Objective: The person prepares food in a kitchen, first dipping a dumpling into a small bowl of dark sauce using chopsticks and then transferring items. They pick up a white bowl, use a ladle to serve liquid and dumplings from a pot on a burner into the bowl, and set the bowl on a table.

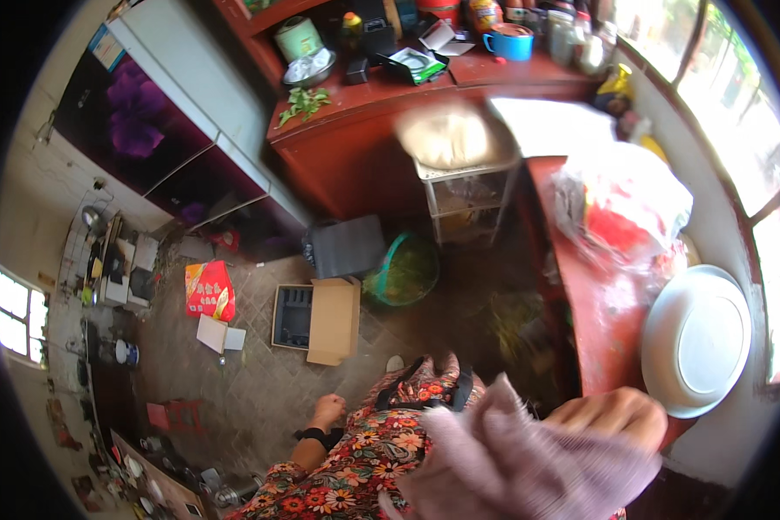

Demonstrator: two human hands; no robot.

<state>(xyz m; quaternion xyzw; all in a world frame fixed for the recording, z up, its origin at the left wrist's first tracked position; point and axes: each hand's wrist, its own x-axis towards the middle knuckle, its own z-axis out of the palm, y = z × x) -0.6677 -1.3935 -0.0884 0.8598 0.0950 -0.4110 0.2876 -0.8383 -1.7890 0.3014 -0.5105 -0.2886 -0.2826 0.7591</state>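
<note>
A pinkish-grey cloth (526, 455) hangs in loose folds from my right hand (614, 413), which grips its upper edge at the lower right, in front of the red tabletop (582, 312). My left hand (329, 409) is low beside my body, over the tiled floor, with a black band on the wrist; its fingers are curled and nothing shows in them. Just beyond my right hand, an upturned pale metal basin (699, 338) leans near the wall. Farther along the tabletop lies a clear plastic bag (624, 201) with something red inside.
A white rack (465, 172) with a beige bag on top stands by the red cabinet (344, 156). On the floor are an open cardboard box (335, 318), a green basket (400, 270), a dark bin (348, 247) and a red bag (209, 289). A refrigerator (188, 130) stands left.
</note>
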